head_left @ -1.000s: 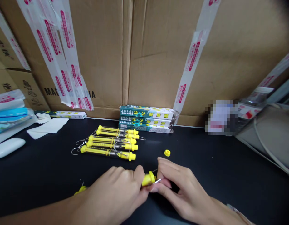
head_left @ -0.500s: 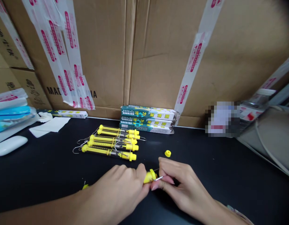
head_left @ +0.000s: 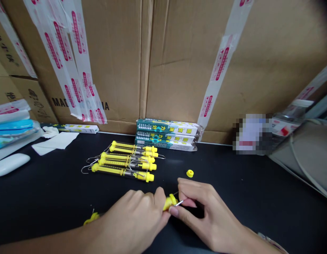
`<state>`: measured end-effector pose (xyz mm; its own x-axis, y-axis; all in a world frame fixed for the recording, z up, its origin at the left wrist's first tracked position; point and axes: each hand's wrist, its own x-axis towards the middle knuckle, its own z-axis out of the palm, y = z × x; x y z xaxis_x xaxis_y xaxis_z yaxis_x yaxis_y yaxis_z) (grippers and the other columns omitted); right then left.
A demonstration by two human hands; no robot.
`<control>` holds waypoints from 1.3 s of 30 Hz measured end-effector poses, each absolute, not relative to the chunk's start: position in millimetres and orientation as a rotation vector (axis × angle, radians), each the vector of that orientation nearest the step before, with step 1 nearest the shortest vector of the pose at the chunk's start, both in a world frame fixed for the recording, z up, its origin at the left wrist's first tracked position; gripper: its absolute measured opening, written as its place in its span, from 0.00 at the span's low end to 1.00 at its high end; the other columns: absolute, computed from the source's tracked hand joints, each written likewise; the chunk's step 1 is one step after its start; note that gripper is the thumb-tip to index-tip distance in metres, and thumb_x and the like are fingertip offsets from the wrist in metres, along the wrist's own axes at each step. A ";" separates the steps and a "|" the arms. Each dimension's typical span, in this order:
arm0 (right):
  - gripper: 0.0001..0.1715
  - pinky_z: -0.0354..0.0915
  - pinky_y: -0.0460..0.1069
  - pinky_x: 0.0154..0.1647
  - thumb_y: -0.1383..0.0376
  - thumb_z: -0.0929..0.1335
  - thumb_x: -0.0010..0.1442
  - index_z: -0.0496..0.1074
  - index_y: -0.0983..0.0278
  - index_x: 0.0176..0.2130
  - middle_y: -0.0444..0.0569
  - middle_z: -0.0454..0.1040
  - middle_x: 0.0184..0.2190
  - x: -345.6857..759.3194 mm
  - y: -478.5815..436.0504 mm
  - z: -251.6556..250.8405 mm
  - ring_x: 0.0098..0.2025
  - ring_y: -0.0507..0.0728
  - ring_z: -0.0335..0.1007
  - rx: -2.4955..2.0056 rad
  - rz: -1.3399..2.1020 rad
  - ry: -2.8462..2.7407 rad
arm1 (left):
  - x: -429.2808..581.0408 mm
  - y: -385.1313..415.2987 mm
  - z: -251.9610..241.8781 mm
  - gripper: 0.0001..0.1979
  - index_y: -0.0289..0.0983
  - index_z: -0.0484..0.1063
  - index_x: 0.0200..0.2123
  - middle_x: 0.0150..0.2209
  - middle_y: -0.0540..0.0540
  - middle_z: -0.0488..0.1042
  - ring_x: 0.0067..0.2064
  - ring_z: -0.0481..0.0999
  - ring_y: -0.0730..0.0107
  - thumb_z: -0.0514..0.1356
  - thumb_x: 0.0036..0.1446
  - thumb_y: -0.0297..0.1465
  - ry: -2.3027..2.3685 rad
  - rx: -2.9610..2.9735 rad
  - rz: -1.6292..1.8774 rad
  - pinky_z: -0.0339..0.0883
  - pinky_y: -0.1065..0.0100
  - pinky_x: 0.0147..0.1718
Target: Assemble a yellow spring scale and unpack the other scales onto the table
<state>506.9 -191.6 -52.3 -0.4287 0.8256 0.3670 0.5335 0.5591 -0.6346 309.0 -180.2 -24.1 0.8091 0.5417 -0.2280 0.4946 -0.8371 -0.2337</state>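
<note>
My left hand point(head_left: 142, 211) is wrapped around a tubular spring scale point(head_left: 169, 202), hiding most of its body. The scale's yellow end sticks out toward my right hand point(head_left: 206, 211). Its other yellow end point(head_left: 91, 218) shows past my left wrist. At the near end, my right thumb and fingers pinch the thin metal hook point(head_left: 179, 203). A small yellow cap point(head_left: 190, 173) lies on the black table just beyond my right hand. Several more yellow spring scales point(head_left: 123, 172) lie side by side beyond my left hand, with metal hooks at their ends.
Printed spring scale boxes point(head_left: 166, 137) are stacked against a large cardboard box point(head_left: 174, 70). Another slim box point(head_left: 81, 128), white paper point(head_left: 56, 143), a white rounded object point(head_left: 11, 164) and a blue pack point(head_left: 12, 132) are at left. A clear bottle point(head_left: 287, 123) stands at right.
My left wrist has shifted a little, and more of the scale's far yellow end shows beside it. My right fingers have moved slightly at the hook. The scales on the table stay put.
</note>
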 end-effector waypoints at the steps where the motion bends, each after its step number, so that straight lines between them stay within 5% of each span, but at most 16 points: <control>1: 0.23 0.54 0.46 0.27 0.65 0.67 0.65 0.50 0.59 0.26 0.39 0.58 0.23 507.0 -191.8 -50.8 0.25 0.51 0.55 -1.080 0.573 -2.136 | 308.4 -180.5 -24.0 0.16 0.35 0.71 0.54 0.46 0.37 0.78 0.33 0.81 0.60 0.54 0.66 0.22 -0.813 -2.836 0.433 0.70 0.68 0.28; 13: 0.16 0.60 0.46 0.32 0.65 0.59 0.73 0.58 0.60 0.30 0.41 0.61 0.27 509.0 -195.0 -49.2 0.29 0.51 0.60 -1.046 0.663 -2.135 | 313.6 -179.8 -14.6 0.15 0.34 0.73 0.50 0.38 0.39 0.79 0.32 0.81 0.57 0.48 0.71 0.28 -1.013 -2.876 0.396 0.70 0.65 0.27; 22: 0.05 0.64 0.47 0.35 0.70 0.63 0.69 0.63 0.60 0.39 0.45 0.67 0.35 511.5 -195.5 -52.8 0.35 0.53 0.64 -0.970 0.601 -2.197 | 292.7 -165.4 -16.1 0.15 0.37 0.71 0.51 0.41 0.41 0.75 0.28 0.75 0.60 0.59 0.61 0.25 -0.532 -2.890 0.243 0.62 0.67 0.23; 26: 0.13 0.66 0.48 0.38 0.76 0.61 0.66 0.62 0.60 0.46 0.48 0.66 0.39 508.1 -195.2 -54.5 0.38 0.55 0.65 -0.923 0.526 -2.178 | 283.6 -157.3 -29.6 0.11 0.38 0.70 0.50 0.38 0.44 0.74 0.31 0.73 0.64 0.53 0.69 0.34 -0.785 -3.066 -0.111 0.62 0.69 0.27; 30: 0.15 0.69 0.49 0.40 0.77 0.59 0.65 0.61 0.60 0.47 0.49 0.65 0.40 504.5 -194.4 -55.0 0.40 0.55 0.65 -0.913 0.431 -2.161 | 282.5 -156.7 -30.6 0.15 0.40 0.64 0.56 0.46 0.43 0.73 0.38 0.75 0.62 0.52 0.68 0.28 -0.880 -3.167 -0.039 0.64 0.68 0.36; 35: 0.15 0.69 0.58 0.51 0.77 0.59 0.64 0.63 0.62 0.47 0.58 0.58 0.52 508.2 -190.8 -60.7 0.56 0.64 0.60 -1.117 0.055 -2.167 | 295.2 -162.4 -14.1 0.11 0.40 0.66 0.48 0.34 0.49 0.74 0.33 0.76 0.62 0.48 0.72 0.36 -1.416 -3.230 -0.035 0.58 0.67 0.28; 39: 0.22 0.69 0.61 0.54 0.76 0.64 0.64 0.61 0.66 0.56 0.61 0.60 0.55 512.1 -189.5 -63.3 0.58 0.66 0.60 -1.131 -0.163 -2.101 | 293.4 -160.6 -12.6 0.13 0.42 0.68 0.45 0.39 0.51 0.73 0.39 0.75 0.66 0.49 0.72 0.42 -1.519 -3.369 -0.237 0.62 0.68 0.35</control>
